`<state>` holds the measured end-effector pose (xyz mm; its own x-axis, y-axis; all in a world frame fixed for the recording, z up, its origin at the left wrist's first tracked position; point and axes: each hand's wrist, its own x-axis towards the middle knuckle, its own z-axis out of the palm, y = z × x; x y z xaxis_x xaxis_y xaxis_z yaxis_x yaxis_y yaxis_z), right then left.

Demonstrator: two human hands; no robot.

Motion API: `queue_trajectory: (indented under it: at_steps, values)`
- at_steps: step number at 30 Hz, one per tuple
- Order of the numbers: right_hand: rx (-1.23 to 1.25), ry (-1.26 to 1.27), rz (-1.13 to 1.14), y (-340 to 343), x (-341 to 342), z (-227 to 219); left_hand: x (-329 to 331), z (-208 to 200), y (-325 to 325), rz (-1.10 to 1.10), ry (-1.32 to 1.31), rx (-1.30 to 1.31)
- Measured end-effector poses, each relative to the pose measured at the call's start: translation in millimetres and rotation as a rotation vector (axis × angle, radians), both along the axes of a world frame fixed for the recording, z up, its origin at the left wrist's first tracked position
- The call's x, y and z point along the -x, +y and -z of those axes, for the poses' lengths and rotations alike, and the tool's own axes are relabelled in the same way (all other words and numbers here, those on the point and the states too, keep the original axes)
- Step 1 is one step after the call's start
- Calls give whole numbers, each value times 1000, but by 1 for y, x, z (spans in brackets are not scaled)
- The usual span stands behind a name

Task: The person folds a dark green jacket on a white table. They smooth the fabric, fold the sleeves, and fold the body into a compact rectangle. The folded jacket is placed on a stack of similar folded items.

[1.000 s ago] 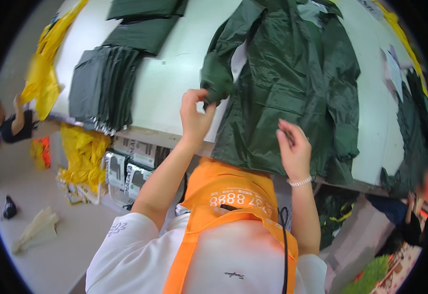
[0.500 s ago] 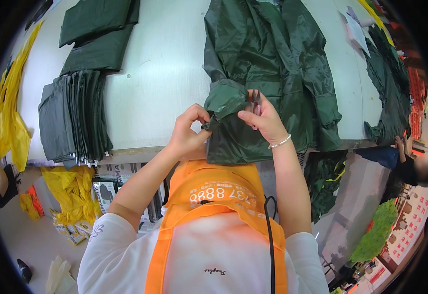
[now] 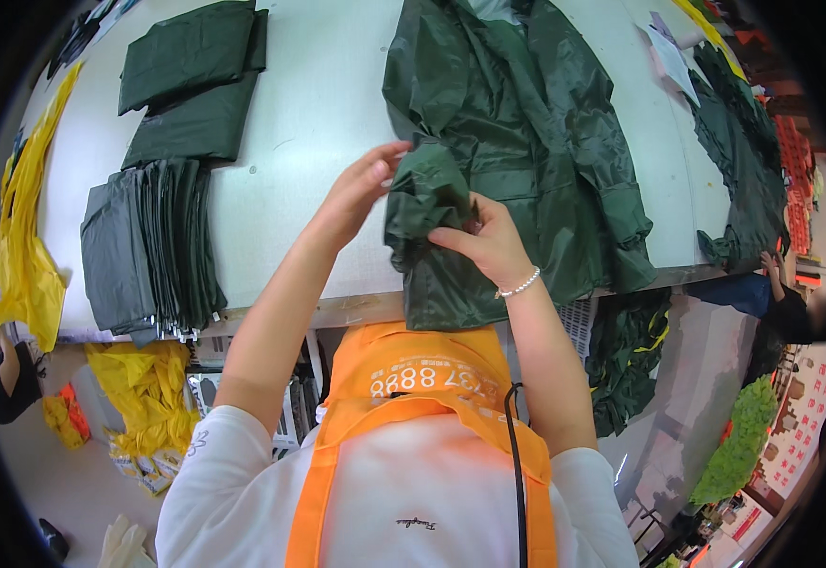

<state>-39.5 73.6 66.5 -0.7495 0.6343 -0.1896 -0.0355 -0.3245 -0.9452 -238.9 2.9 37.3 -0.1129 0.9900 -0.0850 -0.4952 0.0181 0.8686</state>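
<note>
A dark green raincoat (image 3: 527, 142) lies spread on the white table (image 3: 328, 123), its lower edge hanging over the near side. My right hand (image 3: 484, 241) pinches a bunched fold of the raincoat near its left front. My left hand (image 3: 361, 185) touches the same bunched part from the left, fingers slightly curled against the fabric. An orange apron (image 3: 413, 388) covers my chest below the hands.
A stack of folded dark green pieces (image 3: 148, 251) stands at the table's left, with two more folded ones (image 3: 195, 85) behind it. Yellow fabric (image 3: 25, 237) hangs off the left edge. More green garments (image 3: 744, 170) lie at the right. Another person (image 3: 791, 303) is at the far right.
The raincoat sleeve has been gathered into a tighter bunch. My right hand has dropped lower onto the fold, and my left hand has shifted up along its left side.
</note>
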Motion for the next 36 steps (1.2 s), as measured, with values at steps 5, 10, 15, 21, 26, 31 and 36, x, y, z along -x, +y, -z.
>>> queue_trajectory:
  at_steps: [5,10,15,21,26,31,36]
  values:
    - [-412,-311,316,25,2,19,-14,-16,-1,184,89,28]
    - [-758,-439,615,4,8,19,-54,-8,-2,-182,819,97]
    - [-719,-231,107,-50,12,-15,1,25,27,-614,819,326]
    - [-597,-300,446,-2,-25,-15,-38,-36,-13,-3,312,169]
    - [-621,-308,510,4,-28,-21,-34,-28,-26,339,-59,-9]
    - [-374,-201,452,3,-28,-32,-27,-30,-17,220,-166,68]
    - [-232,-123,429,7,-34,-31,-26,-30,-17,80,-230,100]
